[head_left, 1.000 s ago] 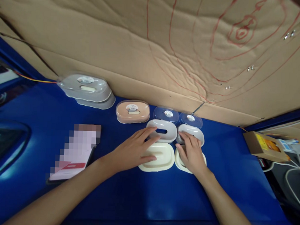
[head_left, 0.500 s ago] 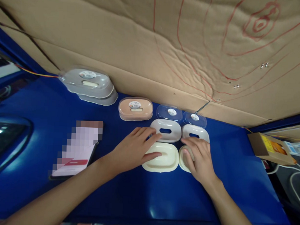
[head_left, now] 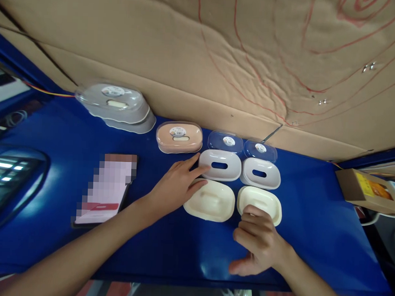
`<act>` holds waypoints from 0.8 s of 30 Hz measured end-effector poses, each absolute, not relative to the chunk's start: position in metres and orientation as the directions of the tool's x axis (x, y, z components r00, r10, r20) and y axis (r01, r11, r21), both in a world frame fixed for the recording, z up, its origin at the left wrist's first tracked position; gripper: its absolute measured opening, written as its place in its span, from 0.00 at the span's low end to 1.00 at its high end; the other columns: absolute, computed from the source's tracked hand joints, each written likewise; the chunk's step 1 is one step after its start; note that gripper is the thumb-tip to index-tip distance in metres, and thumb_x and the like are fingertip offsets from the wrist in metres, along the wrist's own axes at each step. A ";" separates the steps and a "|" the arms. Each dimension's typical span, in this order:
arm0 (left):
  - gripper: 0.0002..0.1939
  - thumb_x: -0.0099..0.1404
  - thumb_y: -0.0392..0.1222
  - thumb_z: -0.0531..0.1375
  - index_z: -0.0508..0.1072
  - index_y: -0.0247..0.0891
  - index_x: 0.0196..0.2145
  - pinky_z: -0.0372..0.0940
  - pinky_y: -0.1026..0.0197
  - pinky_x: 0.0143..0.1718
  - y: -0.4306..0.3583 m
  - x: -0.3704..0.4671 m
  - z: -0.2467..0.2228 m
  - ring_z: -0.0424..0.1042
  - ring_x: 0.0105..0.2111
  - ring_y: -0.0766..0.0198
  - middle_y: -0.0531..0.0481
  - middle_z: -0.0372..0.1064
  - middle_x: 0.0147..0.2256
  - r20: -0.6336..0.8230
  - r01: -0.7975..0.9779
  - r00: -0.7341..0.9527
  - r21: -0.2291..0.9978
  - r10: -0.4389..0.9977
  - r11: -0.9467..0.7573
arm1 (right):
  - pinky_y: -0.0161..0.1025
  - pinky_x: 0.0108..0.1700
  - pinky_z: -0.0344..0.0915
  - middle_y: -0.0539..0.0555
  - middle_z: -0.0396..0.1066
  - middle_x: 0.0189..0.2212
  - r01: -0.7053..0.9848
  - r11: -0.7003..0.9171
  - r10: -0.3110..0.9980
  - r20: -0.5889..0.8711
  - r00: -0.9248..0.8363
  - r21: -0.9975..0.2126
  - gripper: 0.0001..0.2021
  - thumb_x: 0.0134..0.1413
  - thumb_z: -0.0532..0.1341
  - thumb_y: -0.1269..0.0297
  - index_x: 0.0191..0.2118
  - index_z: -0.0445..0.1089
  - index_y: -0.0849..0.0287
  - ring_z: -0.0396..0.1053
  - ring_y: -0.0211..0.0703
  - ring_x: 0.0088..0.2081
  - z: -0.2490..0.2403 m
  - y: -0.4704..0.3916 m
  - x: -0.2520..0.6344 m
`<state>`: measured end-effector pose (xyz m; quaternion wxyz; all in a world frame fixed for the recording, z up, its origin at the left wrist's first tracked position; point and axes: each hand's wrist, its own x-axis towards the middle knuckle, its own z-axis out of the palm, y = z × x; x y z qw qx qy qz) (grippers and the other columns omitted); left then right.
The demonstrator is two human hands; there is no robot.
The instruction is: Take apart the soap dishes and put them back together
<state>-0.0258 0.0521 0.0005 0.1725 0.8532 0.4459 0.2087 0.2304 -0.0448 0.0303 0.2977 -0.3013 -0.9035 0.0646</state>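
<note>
Fingers stretched out, my left hand [head_left: 177, 181] is open at the left edges of a white soap-dish tray with a slot [head_left: 227, 170] and a cream oval dish [head_left: 215, 202]. Its thumb lies over the cream dish's rim. Nearer the table's front, my right hand [head_left: 257, 240] holds nothing. Its fingers are curled, the thumb is apart from them, and it partly covers a second cream dish [head_left: 267, 204]. Behind that sits another white slotted tray [head_left: 271, 174]. Two clear lids with round labels [head_left: 219, 140] [head_left: 270, 154] lie at the back of these rows.
A peach box with a clear lid [head_left: 167, 138] stands left of the lids, and stacked grey boxes [head_left: 138, 113] stand farther left. A phone [head_left: 110, 186] lies on the blue table [head_left: 168, 255]. Cardboard [head_left: 139, 46] walls the back. A small carton [head_left: 348, 183] is at the right.
My right hand has drawn back toward me, off the right-hand cream dish and white tray, and its fingers have curled. My left hand stays near the left pair. The view has shifted slightly.
</note>
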 end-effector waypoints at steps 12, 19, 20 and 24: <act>0.27 0.70 0.52 0.65 0.69 0.43 0.63 0.57 0.29 0.67 0.052 -0.026 0.006 0.51 0.74 0.38 0.35 0.47 0.75 0.100 0.660 0.546 0.560 0.832 -0.501 | 0.47 0.50 0.64 0.56 0.78 0.38 0.511 0.827 0.561 0.378 -0.736 -0.232 0.20 0.66 0.64 0.48 0.50 0.75 0.61 0.72 0.47 0.42 0.016 -0.038 0.225; 0.13 0.71 0.47 0.64 0.76 0.41 0.50 0.63 0.41 0.66 0.057 -0.029 0.013 0.67 0.65 0.46 0.39 0.66 0.64 0.220 0.584 0.433 0.670 0.874 -0.458 | 0.46 0.53 0.64 0.54 0.80 0.41 0.487 0.847 0.532 0.321 -0.784 -0.213 0.12 0.70 0.63 0.59 0.51 0.74 0.59 0.75 0.44 0.46 0.015 -0.047 0.214; 0.13 0.72 0.48 0.64 0.76 0.41 0.50 0.64 0.42 0.65 0.056 -0.029 0.016 0.68 0.64 0.47 0.40 0.68 0.62 0.236 0.571 0.409 0.687 0.882 -0.448 | 0.46 0.53 0.64 0.54 0.80 0.42 0.511 0.836 0.549 0.317 -0.774 -0.201 0.11 0.70 0.63 0.60 0.51 0.74 0.59 0.75 0.44 0.46 0.014 -0.045 0.215; 0.13 0.72 0.49 0.64 0.76 0.43 0.50 0.65 0.43 0.65 0.050 -0.030 0.027 0.69 0.62 0.48 0.43 0.71 0.59 0.261 0.560 0.385 0.697 0.885 -0.449 | 0.47 0.56 0.61 0.55 0.81 0.44 0.617 0.766 0.639 0.318 -0.701 -0.180 0.10 0.72 0.62 0.60 0.50 0.75 0.58 0.76 0.45 0.47 0.014 -0.034 0.223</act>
